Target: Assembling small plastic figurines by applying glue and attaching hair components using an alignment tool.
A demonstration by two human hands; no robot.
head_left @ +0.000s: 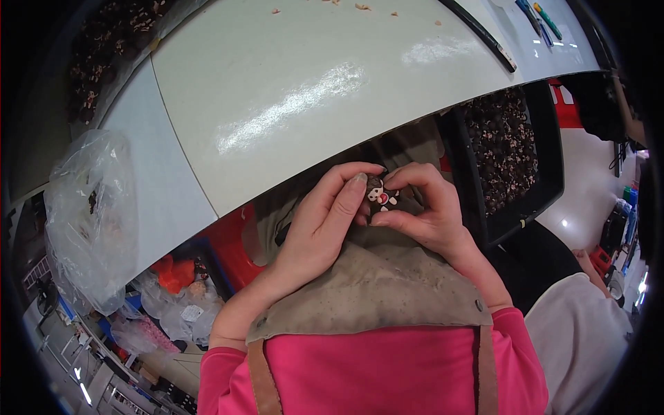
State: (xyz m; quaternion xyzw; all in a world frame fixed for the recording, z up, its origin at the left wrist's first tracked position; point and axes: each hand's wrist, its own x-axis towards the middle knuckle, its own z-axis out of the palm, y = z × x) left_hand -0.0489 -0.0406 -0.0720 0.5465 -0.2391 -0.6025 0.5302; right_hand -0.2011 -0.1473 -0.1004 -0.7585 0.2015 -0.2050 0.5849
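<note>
A small dark brown monkey figurine (379,194) with a cream face and a red patch at the mouth is held in front of my apron, just off the table's near edge. My left hand (330,207) grips it from the left, thumb and forefinger pressed near its head. From the right, my right hand (434,207) curls thumb and fingers around its other side. Parts of the figurine are hidden behind my fingertips. Both hands are closed on it.
To the right, a black tray (551,138) holds many similar brown pieces. More lie heaped (114,48) at the far left. The white table (277,76) bears scraps, a black strip (484,38) and pens (546,21). A clear plastic bag (93,228) hangs left. Someone sits close at right.
</note>
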